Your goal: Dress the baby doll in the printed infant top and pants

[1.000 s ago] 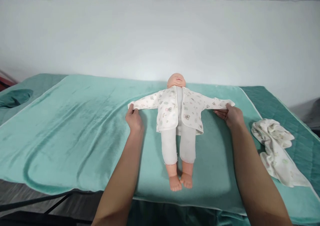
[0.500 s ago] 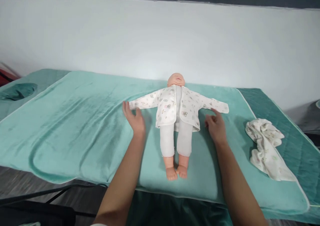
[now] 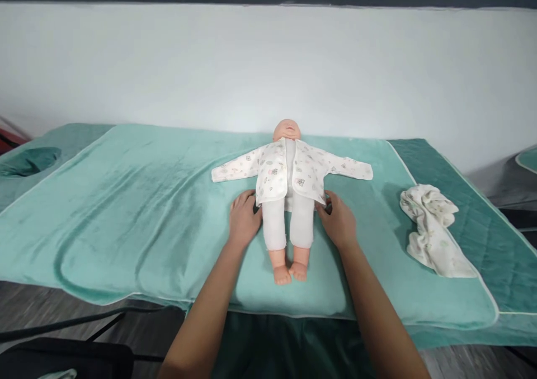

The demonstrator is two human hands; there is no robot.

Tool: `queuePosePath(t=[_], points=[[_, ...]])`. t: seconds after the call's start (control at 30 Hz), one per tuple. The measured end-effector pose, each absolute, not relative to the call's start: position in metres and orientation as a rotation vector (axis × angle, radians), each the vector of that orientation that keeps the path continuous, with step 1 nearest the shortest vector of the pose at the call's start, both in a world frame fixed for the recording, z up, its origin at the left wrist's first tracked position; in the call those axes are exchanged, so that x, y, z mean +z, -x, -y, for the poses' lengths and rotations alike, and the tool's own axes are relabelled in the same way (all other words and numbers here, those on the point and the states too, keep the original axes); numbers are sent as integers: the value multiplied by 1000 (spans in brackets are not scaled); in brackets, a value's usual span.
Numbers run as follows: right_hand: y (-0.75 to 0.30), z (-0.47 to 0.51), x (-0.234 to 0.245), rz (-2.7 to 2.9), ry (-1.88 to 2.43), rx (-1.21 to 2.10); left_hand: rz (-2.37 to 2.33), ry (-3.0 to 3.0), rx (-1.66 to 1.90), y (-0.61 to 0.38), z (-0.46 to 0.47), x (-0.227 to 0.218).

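A baby doll (image 3: 287, 129) lies on its back with its feet towards me. It wears a white printed jacket (image 3: 272, 169) that hangs open at the front, both sleeves spread out sideways. White cloth covers its legs (image 3: 274, 225) down to the bare feet. My left hand (image 3: 245, 217) is at the jacket's lower left corner, fingers curled and thumb beside the doll's leg, closed on the hem. At the lower right corner, my right hand (image 3: 337, 219) pinches the hem between thumb and fingers. The fingertips are partly hidden by the cloth.
A crumpled white printed garment (image 3: 434, 231) lies to the right on the green bed cover (image 3: 126, 211). Towards the left end, the bed has an oval hole (image 3: 29, 161). A white wall (image 3: 268, 66) runs along the far side. A black object (image 3: 67, 359) stands at lower left.
Both hands have moved from beside the sleeves down and inward to the jacket's lower corners, and their fingers have closed there. The view has shifted slightly.
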State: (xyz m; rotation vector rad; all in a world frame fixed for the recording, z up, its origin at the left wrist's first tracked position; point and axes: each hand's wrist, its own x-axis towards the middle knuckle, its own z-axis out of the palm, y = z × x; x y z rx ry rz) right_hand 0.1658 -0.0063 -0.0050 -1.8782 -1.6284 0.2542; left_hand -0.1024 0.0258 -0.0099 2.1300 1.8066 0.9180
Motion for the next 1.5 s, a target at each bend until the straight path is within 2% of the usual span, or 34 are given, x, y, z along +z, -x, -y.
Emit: queuePosePath(t=[0.33, 0.57, 0.83, 0.97, 1.07, 1.2, 1.37, 1.5], points=[[-171, 11, -4, 1433, 1879, 300, -1818, -2146, 1042, 107, -17, -18], [-174, 14, -9, 1381, 1823, 174, -1859, -2084, 1150, 107, -18, -19], [-168, 17, -10, 1617, 1465, -49, -1527, -2298, 1581, 97, -20, -9], [-156, 15, -5, 1706, 1391, -164, -1357, -2392, 1635, 87, -30, -4], [-146, 8, -2, 1707, 1272, -187, -1315, -2245, 1674, 81, -40, 1], [-135, -8, 3, 1603, 1230, -70, -1363, -1678, 1667, 77, -56, 5], [-132, -26, 9, 1285, 1406, 328, -1118, -994, 1718, 79, -72, 0], [-135, -32, 7, 1041, 1385, 545, -1101, -775, 1793, 85, -79, -9]])
